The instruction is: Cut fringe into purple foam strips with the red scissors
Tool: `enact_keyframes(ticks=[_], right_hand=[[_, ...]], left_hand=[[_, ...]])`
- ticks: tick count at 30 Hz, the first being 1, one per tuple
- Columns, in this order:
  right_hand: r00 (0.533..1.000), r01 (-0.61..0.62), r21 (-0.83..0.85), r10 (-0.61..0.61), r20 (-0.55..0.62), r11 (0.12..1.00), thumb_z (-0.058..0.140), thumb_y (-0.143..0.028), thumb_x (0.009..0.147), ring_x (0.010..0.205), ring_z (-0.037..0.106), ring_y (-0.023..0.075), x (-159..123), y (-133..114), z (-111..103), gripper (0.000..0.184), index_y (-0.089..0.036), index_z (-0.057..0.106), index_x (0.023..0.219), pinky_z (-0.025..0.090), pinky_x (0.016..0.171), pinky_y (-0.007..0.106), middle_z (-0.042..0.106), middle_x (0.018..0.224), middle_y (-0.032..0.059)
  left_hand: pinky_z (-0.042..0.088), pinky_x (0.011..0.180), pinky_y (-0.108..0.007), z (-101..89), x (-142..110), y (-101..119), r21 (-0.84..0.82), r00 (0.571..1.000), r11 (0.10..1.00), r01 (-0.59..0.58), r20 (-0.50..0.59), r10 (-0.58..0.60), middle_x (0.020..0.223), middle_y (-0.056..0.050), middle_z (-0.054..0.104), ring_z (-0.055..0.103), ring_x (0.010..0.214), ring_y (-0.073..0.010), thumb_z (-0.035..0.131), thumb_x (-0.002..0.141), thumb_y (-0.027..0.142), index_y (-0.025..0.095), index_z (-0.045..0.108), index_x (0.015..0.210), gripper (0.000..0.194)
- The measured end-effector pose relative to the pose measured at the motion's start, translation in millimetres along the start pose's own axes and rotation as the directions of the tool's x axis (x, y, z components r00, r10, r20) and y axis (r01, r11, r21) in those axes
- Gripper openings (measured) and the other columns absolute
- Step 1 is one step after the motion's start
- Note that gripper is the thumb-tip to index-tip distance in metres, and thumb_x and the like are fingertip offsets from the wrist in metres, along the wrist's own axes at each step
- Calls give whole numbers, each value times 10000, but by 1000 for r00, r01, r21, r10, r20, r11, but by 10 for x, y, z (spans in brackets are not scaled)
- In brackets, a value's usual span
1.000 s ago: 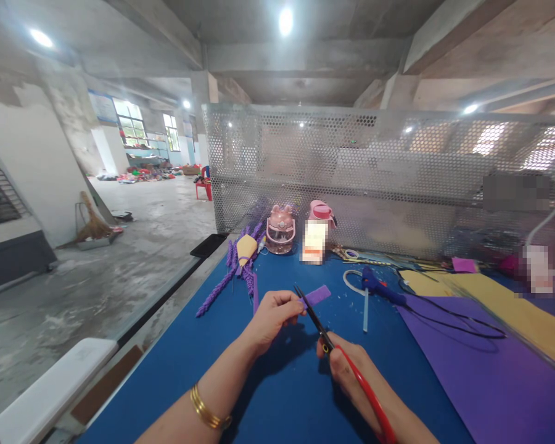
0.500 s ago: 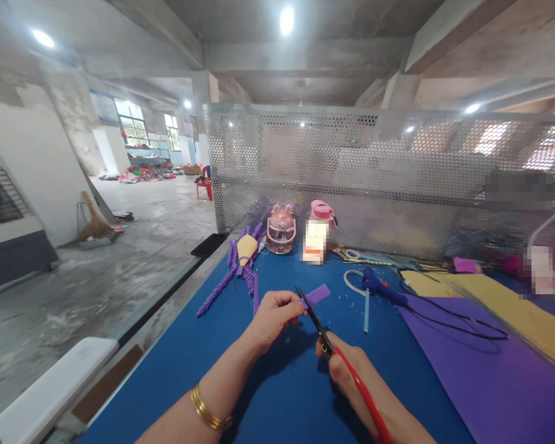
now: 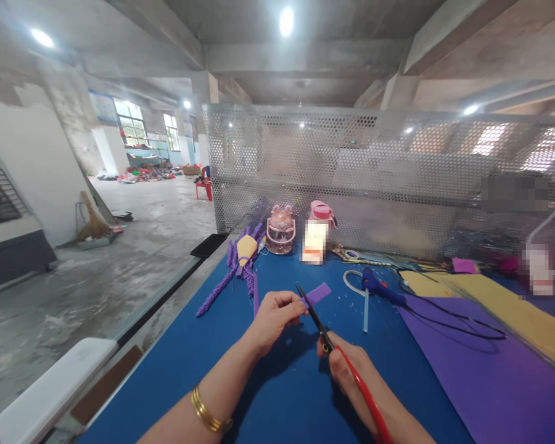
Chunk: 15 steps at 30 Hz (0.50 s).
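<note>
My left hand (image 3: 280, 313) pinches one end of a short purple strip (image 3: 319, 295) above the blue table. The strip's free end points to the right and away from me. In my right hand (image 3: 345, 361) is a pair of scissors (image 3: 324, 338) with red handles and dark blades. The blades lie across the strip, close to my left fingertips. How far the blades are apart is hard to make out. Part of the red handle is hidden by my right fingers.
Purple braided stems with a yellow piece (image 3: 246, 249) lie at the back left. Behind stand a pink bottle (image 3: 281, 231) and a pink-lidded one (image 3: 322, 211). A blue glue gun (image 3: 380, 288) with its cord, purple sheet (image 3: 494, 364) and yellow sheet (image 3: 513, 302) lie right. A perforated screen (image 3: 296, 154) edges the table.
Almost nothing differs. Both hands, the strip and the scissors keep nearly the same position, with only a very slight shift of the view.
</note>
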State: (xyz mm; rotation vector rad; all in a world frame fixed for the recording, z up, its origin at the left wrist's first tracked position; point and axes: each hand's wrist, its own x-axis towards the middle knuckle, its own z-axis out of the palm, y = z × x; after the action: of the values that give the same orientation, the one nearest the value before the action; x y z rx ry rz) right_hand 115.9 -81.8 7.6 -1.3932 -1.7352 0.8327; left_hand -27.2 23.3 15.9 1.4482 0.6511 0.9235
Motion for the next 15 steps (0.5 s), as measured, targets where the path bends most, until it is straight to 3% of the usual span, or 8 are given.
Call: enact_keyframes(ticks=[15], right_hand=[[1000,5,-23,-5,8,1000,170,-738,800,457,217,86,-2,-5,-6,600,-200,431,762,189,396,195,212,532,-82]], left_hand=[[224,467,-219,-4,-3,35,-6,1000,1000,25,-1,-25,474,23,467,351,448,-62,613,681,335,124,597,584,232]])
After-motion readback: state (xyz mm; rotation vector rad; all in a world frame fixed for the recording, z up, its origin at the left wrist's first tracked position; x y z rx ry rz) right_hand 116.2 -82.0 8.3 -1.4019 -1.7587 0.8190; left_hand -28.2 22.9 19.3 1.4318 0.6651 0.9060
